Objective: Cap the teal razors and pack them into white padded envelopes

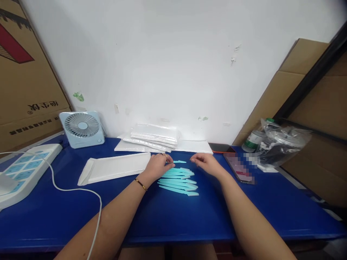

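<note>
Several thin turquoise plastic sticks (179, 180) lie side by side in a row on the blue table (173, 216). My left hand (157, 167) rests at the row's left end, fingers curled and pinching the end of the farthest stick (179, 161). My right hand (206, 162) hovers just right of that stick, fingers bent and loosely apart, nothing visible in it. A white padded envelope (114, 169) lies flat to the left of my left hand.
A stack of white envelopes (154, 139) sits against the wall. A small blue fan (81, 129) stands at back left, with a white power strip (24, 169) and its cable (81, 189). A phone (238, 168), a bottle (252, 141) and a plastic bag (282, 144) lie at right.
</note>
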Demonstrator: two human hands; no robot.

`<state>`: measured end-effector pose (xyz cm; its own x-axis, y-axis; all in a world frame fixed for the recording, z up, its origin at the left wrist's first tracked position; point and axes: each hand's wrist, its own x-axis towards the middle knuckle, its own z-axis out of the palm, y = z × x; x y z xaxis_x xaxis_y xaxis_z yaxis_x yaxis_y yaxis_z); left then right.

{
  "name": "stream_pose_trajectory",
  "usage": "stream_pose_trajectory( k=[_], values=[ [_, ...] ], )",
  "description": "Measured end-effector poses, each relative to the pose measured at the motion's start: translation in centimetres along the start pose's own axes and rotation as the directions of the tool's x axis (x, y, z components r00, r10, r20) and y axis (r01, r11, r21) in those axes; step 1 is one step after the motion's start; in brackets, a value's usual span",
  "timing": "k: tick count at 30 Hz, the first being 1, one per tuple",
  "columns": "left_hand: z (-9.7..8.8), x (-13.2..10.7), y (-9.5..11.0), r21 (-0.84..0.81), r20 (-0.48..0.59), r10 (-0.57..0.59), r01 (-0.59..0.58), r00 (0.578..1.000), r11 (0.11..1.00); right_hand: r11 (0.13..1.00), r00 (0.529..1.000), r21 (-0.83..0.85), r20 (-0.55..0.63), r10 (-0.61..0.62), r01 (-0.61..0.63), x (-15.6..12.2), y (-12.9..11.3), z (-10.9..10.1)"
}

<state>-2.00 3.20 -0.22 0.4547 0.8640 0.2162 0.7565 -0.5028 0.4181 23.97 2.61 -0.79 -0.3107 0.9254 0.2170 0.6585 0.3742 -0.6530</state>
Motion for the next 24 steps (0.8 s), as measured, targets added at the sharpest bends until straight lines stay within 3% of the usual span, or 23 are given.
stream_pose_trajectory(
  k=[3, 6, 11, 18, 24],
  values=[
    [0.3, 0.2, -0.8, 0.100, -0.078, -0.041, 0.049, 0.996, 0.994, 0.968, 0.981, -0.239, -0.191, 0.034, -0.080, 0.5, 2.4, -0.6],
    [0.7, 0.3, -1.3, 0.153, -0.076, -0.071, 0.082, 0.995, 0.985, 0.938, 0.989, -0.339, -0.146, 0.027, -0.076, 1.2, 3.6, -0.2],
    [1.0, 0.3, -1.3, 0.132, -0.041, -0.095, 0.100, 0.995, 0.986, 0.900, 0.996, -0.431, -0.081, 0.027, -0.059, 1.6, 3.0, 1.0],
    [1.2, 0.5, -1.6, 0.153, -0.052, -0.035, 0.043, 0.998, 0.987, 0.924, 0.999, -0.381, -0.041, 0.009, -0.024, 1.1, 2.5, 0.4],
    [0.8, 0.4, -1.0, 0.176, -0.093, -0.027, 0.044, 0.995, 0.983, 0.996, 0.997, -0.085, -0.073, 0.032, -0.039, 0.7, 1.8, 0.6]
  ],
)
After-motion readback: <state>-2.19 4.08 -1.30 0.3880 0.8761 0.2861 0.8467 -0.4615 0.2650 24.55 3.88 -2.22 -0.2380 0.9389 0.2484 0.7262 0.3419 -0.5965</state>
